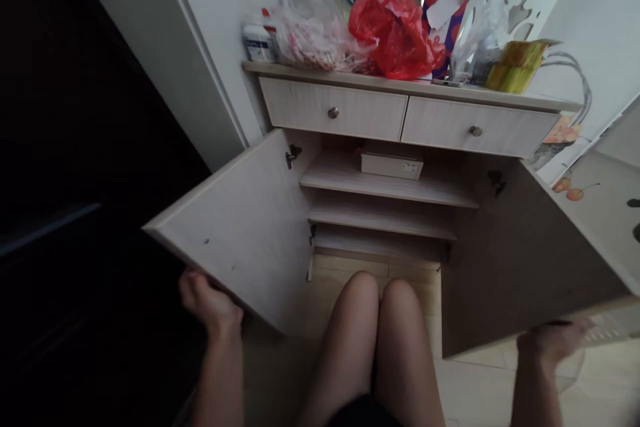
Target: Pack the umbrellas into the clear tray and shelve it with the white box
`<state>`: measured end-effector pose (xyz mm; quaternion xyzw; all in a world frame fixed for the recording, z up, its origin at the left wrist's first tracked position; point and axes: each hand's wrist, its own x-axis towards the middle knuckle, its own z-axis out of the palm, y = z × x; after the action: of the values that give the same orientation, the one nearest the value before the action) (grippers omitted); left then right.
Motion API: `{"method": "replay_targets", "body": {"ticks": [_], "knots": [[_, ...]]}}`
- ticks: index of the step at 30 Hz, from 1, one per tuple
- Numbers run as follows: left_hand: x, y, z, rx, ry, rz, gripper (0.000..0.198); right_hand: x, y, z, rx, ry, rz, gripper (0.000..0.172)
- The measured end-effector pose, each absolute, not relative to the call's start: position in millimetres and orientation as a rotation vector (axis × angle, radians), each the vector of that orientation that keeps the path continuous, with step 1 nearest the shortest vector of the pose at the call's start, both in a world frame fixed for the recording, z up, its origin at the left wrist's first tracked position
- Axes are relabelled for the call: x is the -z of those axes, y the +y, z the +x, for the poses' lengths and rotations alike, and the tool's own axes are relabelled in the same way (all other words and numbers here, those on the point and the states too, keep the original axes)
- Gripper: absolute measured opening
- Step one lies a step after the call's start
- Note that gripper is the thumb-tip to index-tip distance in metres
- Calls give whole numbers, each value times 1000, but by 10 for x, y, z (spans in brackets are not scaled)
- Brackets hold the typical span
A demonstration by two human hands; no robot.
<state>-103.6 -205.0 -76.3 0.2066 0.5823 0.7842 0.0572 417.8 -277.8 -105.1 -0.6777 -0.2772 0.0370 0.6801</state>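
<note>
A pale wooden cabinet (380, 187) stands before me with both lower doors swung wide. My left hand (207, 303) grips the bottom edge of the left door (240, 227), fingers curled round it. My right hand (553, 337) holds the lower edge of the right door (520, 260), fingers wrapped over the edge. Inside are three shelves; a flat white box (391, 163) lies on the top shelf. My bare knees (380, 307) are in front of the opening.
Two shut drawers with round knobs (333, 112) sit above the doors. The cabinet top holds a red plastic bag (395, 30), a clear bag (313, 30), a white bottle (257, 40) and a yellow-green package (515, 67). A dark doorway lies left; tiled floor below.
</note>
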Motion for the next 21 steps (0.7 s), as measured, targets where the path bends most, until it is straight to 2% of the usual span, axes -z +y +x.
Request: {"method": "replay_targets", "body": {"ticks": [3,6,12,17,21], "knots": [[941,-2104,-770,-2369,1826,789,36,1042,-2953,3931,-39,-521,-1544,78],[1049,-2095,-421,-2256,1832,1070,39,1020,-2818,3549,-22,-409,-1528,70],[1015,-1781,343,-2023,1608,1538,38,966,-2159,3020,-66,-796,-1499,59],[904,-1284,941,-1881,1421,1741,31,918,-1617,2872,10,-1076,-1389,51],[839,-921,1296,-1758,1489,1779,19,859,-1233,2792,51,-1133,-1420,50]]}}
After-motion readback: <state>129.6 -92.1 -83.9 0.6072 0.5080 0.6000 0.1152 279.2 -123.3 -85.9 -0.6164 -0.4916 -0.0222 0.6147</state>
